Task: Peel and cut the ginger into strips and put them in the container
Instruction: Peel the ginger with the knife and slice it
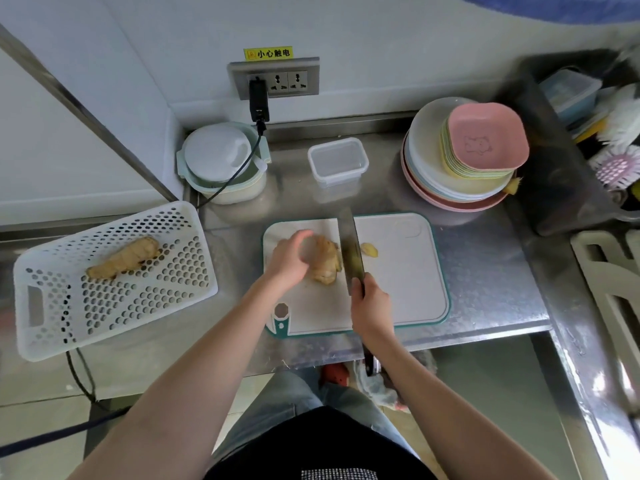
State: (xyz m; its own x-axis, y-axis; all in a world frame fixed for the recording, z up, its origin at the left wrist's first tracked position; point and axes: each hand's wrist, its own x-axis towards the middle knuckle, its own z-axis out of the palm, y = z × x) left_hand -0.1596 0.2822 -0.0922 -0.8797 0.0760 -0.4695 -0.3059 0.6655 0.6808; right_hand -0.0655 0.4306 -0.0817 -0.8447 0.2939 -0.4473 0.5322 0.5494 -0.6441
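From the head camera, a grey cutting board (398,271) with a teal rim lies on the steel counter (485,271), and on its left half sits a knobbly, unpeeled piece of ginger (325,259). The left hand (289,259) is at the ginger's left side, fingers curled; it is blurred, so whether the fingertips actually clasp the root or only rest against it cannot be told. The right hand (370,306) is wrapped around the handle of a cleaver (351,251), forefinger up near the base of the blade, and the blade stands on edge just right of the ginger, touching or nearly touching its cut side. A small cut-off piece of ginger (370,250) lies on the board just right of the blade. Beyond the board, well apart from both hands, stands a clear rectangular container (337,161) with no lid on it. To the left, a white perforated basket (114,282) holds a second ginger root (124,258). At the right rear sits a stack of pastel plates (460,157), and at the left rear a lidded round container (221,161).
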